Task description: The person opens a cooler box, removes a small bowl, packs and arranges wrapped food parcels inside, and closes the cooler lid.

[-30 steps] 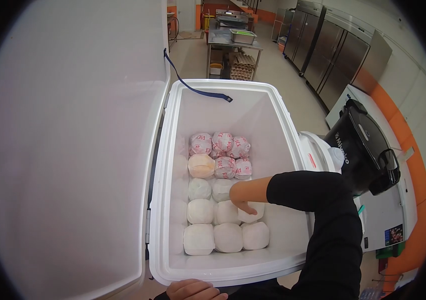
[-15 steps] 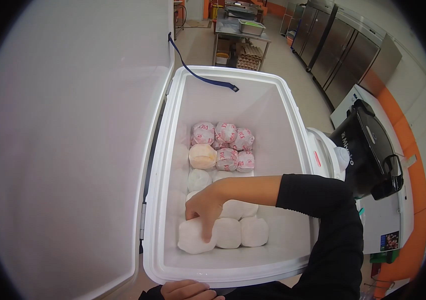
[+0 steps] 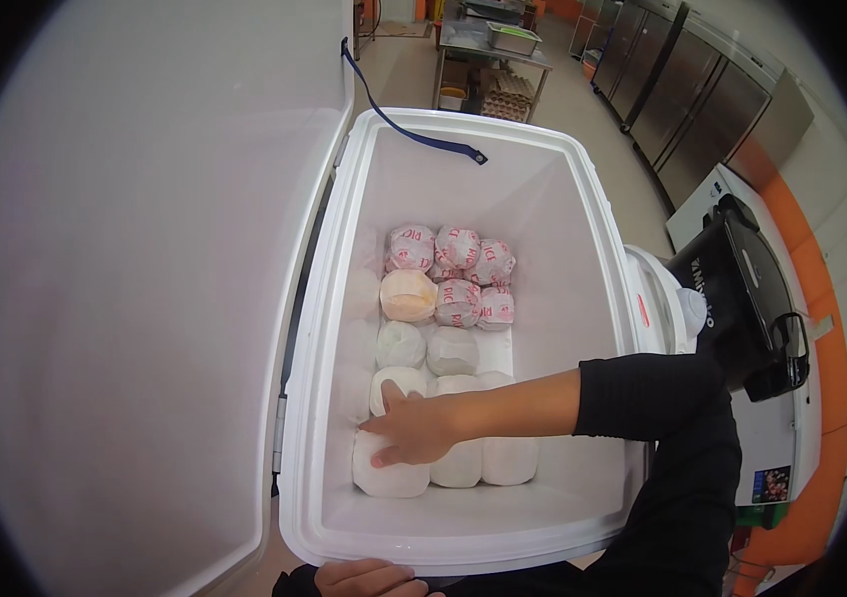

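Observation:
Inside a deep white cooler box (image 3: 583,229), my right hand (image 3: 414,428) lies over a white, round, wrapped bundle (image 3: 389,476) in the near left corner. Its fingers are spread, some reaching over the white bundle (image 3: 399,386) behind; it grips nothing visible. More white bundles (image 3: 510,462) sit beside and beyond it, partly hidden by my forearm. Farther back are a pale orange round bundle (image 3: 409,297) and several paper-wrapped balls (image 3: 458,301) with red lettering. My left hand (image 3: 369,578), partly cut off, rests at the near rim with its fingers laid side by side.
The cooler's hinged lid (image 3: 165,249) stands open on the left, tied by a blue strap (image 3: 409,129). A black Miyako appliance (image 3: 732,289) is at the right. A metal table (image 3: 483,42) and steel cabinets (image 3: 682,104) stand behind.
My right hand has opened from its hold on the near-left white bundle, and its fingers have spread flat over it. The view has shifted slightly. My left hand stays at the rim.

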A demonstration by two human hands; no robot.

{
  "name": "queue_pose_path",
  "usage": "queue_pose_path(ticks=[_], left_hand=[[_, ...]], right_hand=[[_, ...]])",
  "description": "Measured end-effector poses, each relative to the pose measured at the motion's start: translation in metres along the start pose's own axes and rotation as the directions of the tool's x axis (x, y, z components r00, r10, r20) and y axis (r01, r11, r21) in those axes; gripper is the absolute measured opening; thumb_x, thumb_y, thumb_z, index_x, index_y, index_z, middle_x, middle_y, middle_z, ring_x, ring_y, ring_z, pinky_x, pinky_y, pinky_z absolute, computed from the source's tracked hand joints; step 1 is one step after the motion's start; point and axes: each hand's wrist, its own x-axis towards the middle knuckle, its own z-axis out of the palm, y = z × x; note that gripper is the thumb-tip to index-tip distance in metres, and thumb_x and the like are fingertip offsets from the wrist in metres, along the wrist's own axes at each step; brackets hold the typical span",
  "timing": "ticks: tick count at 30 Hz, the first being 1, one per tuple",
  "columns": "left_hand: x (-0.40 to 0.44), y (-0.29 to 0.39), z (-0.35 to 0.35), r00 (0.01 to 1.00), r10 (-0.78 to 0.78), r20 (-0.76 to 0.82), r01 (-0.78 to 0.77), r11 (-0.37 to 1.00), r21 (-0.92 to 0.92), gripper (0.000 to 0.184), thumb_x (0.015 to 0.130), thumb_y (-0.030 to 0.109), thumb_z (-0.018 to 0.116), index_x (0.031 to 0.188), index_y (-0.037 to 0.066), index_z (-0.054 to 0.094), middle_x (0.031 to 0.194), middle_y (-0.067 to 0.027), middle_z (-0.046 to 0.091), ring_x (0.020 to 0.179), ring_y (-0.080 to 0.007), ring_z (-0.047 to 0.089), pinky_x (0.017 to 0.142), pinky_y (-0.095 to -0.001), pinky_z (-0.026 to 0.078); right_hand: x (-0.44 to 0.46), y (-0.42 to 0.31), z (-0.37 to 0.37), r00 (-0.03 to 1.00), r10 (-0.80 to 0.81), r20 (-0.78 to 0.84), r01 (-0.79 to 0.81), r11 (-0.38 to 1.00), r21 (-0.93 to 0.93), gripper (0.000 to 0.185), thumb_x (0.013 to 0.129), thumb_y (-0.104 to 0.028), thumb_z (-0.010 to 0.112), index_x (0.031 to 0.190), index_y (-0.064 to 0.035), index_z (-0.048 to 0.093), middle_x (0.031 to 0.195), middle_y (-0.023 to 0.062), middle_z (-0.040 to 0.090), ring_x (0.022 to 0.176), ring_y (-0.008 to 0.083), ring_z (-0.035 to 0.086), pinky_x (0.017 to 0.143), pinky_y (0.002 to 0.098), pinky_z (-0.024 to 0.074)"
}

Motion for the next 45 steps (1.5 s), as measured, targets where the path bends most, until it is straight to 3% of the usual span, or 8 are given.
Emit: queue_pose_path(ticks=[4,9,11,14,20,26,38,45], left_hand=[[-0.001,0.000,-0.001,1.000,0.008,0.027,-0.008,1.000,-0.012,0.033,0.091,0.027,0.040,0.074,0.010,0.063,0.066,-0.0012,0.057,0.058,-0.0138,0.054,0.048,-0.0238,0.043],[-0.003,0.002,0.003,1.000,-0.014,-0.018,0.014,1.000,0.001,0.034,0.091,0.028,0.040,0.074,0.010,0.063,0.066,-0.0011,0.057,0.058,-0.0138,0.054,0.047,-0.0236,0.044],[-0.003,0.002,0.003,0.999,-0.014,-0.032,0.014,1.000,-0.003,0.034,0.091,0.028,0.041,0.074,0.010,0.063,0.066,-0.0011,0.057,0.058,-0.0139,0.054,0.047,-0.0233,0.044],[-0.005,0.002,0.001,1.000,-0.021,-0.009,0.021,1.000,-0.022,0.034,0.092,0.028,0.041,0.074,0.010,0.063,0.067,-0.0013,0.057,0.058,-0.0141,0.055,0.046,-0.0230,0.045],[-0.006,0.000,0.001,1.000,0.009,-0.024,-0.009,1.000,-0.028,0.035,0.093,0.030,0.041,0.075,0.009,0.064,0.069,-0.0018,0.058,0.058,-0.0142,0.055,0.047,-0.0231,0.046],[-0.003,0.001,-0.005,0.998,-0.020,0.058,0.023,0.999,-0.041,0.034,0.093,0.030,0.041,0.077,0.010,0.064,0.071,-0.0020,0.058,0.061,-0.0141,0.056,0.049,-0.0231,0.047],[-0.004,-0.001,-0.005,0.998,0.014,0.065,-0.011,0.999,-0.042,0.032,0.092,0.029,0.041,0.080,0.010,0.064,0.071,-0.0019,0.058,0.063,-0.0141,0.056,0.051,-0.0234,0.047],[-0.004,0.000,-0.006,0.997,-0.005,0.080,0.008,0.999,-0.048,0.032,0.091,0.029,0.042,0.079,0.010,0.064,0.071,-0.0015,0.058,0.061,-0.0143,0.056,0.051,-0.0239,0.047]], right_hand=[[0.005,-0.005,-0.011,0.996,0.017,0.090,0.000,0.983,-0.186,0.058,0.092,-0.043,0.041,0.130,0.0005,0.038,0.118,0.0215,0.042,0.109,0.0340,0.045,0.090,0.0414,0.0399],[0.020,0.051,-0.058,0.935,0.085,0.344,-0.216,0.906,0.364,0.052,0.093,-0.041,0.041,0.124,0.0003,0.043,0.111,0.0132,0.055,0.101,0.0216,0.054,0.082,0.0388,0.0454],[0.039,0.094,-0.061,0.882,0.262,0.391,-0.304,0.952,0.047,0.048,0.088,-0.041,0.046,0.116,-0.0027,0.052,0.107,0.0129,0.058,0.098,0.0233,0.056,0.081,0.0401,0.0463],[0.129,0.181,-0.003,0.870,0.298,0.392,0.093,0.682,-0.725,0.042,0.082,-0.042,0.054,0.104,-0.0072,0.065,0.102,0.0123,0.063,0.095,0.0258,0.060,0.080,0.0421,0.0476],[0.046,0.111,-0.012,0.861,0.439,0.255,-0.344,0.874,-0.344,0.068,0.057,-0.052,0.076,0.100,-0.0010,0.064,0.112,0.0171,0.057,0.105,0.0281,0.053,0.088,0.0377,0.0432],[0.061,0.133,0.004,0.885,0.374,0.276,-0.262,0.892,-0.369,0.103,0.045,-0.044,0.085,0.126,0.0000,0.041,0.113,0.0184,0.056,0.100,0.0298,0.056,0.086,0.0377,0.0446],[0.054,0.105,-0.040,0.836,0.416,0.358,-0.210,0.845,-0.491,0.088,0.045,-0.042,0.084,0.116,0.0003,0.055,0.115,0.0146,0.057,0.103,0.0271,0.056,0.081,0.0358,0.0474],[0.018,0.058,-0.017,0.801,0.282,0.529,-0.263,0.958,-0.112,0.090,0.050,-0.044,0.083,0.119,0.0049,0.051,0.115,0.0186,0.056,0.104,0.0283,0.056,0.083,0.0398,0.0471]])
